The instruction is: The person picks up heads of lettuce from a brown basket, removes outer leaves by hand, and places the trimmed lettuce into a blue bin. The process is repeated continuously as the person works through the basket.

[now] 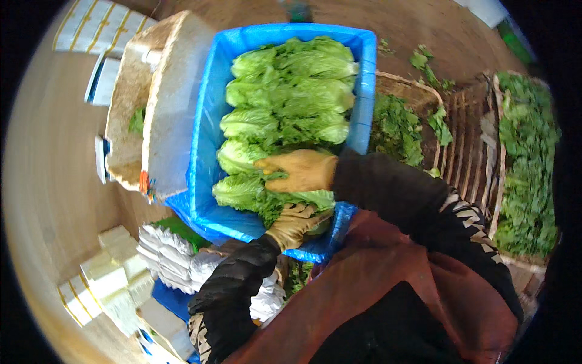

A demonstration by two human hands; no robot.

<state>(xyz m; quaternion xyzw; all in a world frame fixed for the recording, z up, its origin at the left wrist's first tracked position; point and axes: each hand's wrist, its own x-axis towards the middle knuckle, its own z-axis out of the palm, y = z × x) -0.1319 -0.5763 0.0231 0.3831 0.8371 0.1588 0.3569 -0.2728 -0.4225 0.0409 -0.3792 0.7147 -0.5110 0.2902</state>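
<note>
Before me stands a box lined with blue plastic film point(200, 150), packed with rows of romaine lettuce point(313, 95). My right hand point(300, 170), in a yellow work glove, lies on the nearer heads from the right side, its fingers apart and pointing left. Just below it, my left hand point(293, 225) in a similar, dirtier glove reaches over the box's near end. Its fingers touch the nearest lettuce head point(241, 191) and another pale green piece under the palm; whether it grips either is hidden.
Left of the box, a dirty foam box point(132, 91) leans close. White packages point(168, 255) are stacked at lower left, with foam boxes point(104, 277) beyond. To the right lie a crate of loose leaves point(398, 127) and a long container of greens point(525, 168). Leaf scraps point(427, 68) litter the floor.
</note>
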